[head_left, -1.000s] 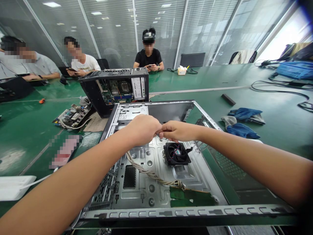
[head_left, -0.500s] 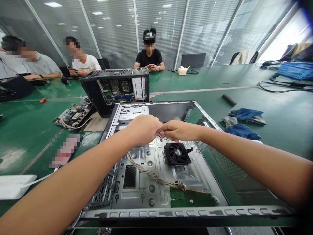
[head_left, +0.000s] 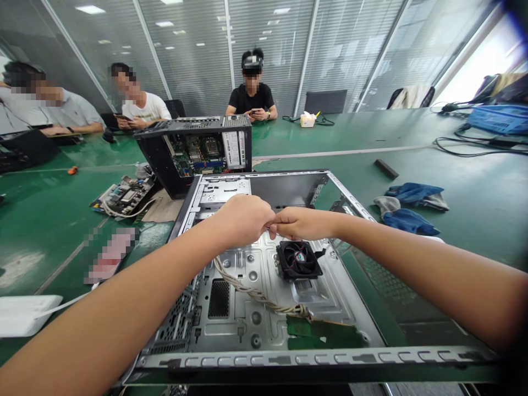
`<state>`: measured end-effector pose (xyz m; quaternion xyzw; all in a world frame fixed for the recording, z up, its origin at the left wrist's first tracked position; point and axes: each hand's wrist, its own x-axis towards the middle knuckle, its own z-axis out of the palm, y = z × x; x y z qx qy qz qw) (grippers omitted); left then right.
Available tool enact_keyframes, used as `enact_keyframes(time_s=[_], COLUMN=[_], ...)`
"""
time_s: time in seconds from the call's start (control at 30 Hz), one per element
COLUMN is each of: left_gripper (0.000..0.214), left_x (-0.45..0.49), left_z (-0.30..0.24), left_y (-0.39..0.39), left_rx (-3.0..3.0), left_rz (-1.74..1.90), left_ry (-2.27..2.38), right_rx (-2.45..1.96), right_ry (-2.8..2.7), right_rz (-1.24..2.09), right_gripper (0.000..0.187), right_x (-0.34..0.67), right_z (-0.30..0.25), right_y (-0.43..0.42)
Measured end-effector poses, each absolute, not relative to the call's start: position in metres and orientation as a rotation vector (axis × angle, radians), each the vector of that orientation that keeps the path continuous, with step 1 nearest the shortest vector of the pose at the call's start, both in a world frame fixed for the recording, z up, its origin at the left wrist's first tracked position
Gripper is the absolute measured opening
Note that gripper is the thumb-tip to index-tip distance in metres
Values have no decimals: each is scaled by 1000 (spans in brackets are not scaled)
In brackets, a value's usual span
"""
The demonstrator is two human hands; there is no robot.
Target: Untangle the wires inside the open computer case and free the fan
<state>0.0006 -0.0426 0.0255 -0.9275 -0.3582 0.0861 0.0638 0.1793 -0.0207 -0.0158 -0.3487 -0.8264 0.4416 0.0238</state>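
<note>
Above an open computer case (head_left: 264, 360) lying on its side, my left hand (head_left: 245, 220) and my right hand (head_left: 303, 223) meet fingertip to fingertip. Both are closed in a pinch, and whatever sits between the fingers is hidden. Just below my right hand, a black cooling fan (head_left: 299, 259) rests on the metal floor of the case, thin wires crossing its blades. A twisted bundle of beige cables (head_left: 259, 297) runs across that floor towards a green patch (head_left: 322, 334) near the front rim.
Behind stands a second computer case (head_left: 192, 124), its motherboard exposed. Left lie a loose circuit board (head_left: 126, 195), a blurred pinkish object (head_left: 111, 256) and a white box (head_left: 27, 313). Blue-and-grey gloves (head_left: 412, 209) and a dark block (head_left: 386, 169) lie right. Several people sit across the table.
My right hand has dipped very slightly, its fingertips still against my left hand. The case and fan have not moved.
</note>
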Motion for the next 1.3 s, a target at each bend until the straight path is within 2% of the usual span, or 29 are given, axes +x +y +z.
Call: enact_keyframes(time_s=[0.27,0.43,0.63,1.03,1.3], left_gripper=[21,18,23,20,27], left_x=[2,1,1,0,3], left_z=[29,28,26,24,26], left_y=[-45,-44,-43,-43,-45], left_rx=[-2796,-2815,-2801,-2799,-2752], left_rz=[251,210,275,232,359], left_ry=[-1141,-1176,-1152,-1158,-1090], right_rx=[-1021,-1060,-1043,-1122,-1155], right_ry=[-2569,-2554,-2555,-2604,-2630], right_rz=[1354,1347,1357,1288,1245], right_gripper=[15,21,15,20,21], right_x=[181,180,180,180,179], right_z=[-18,-16,-15,-14,-13], right_y=[-19,-20,-20,-21,-21])
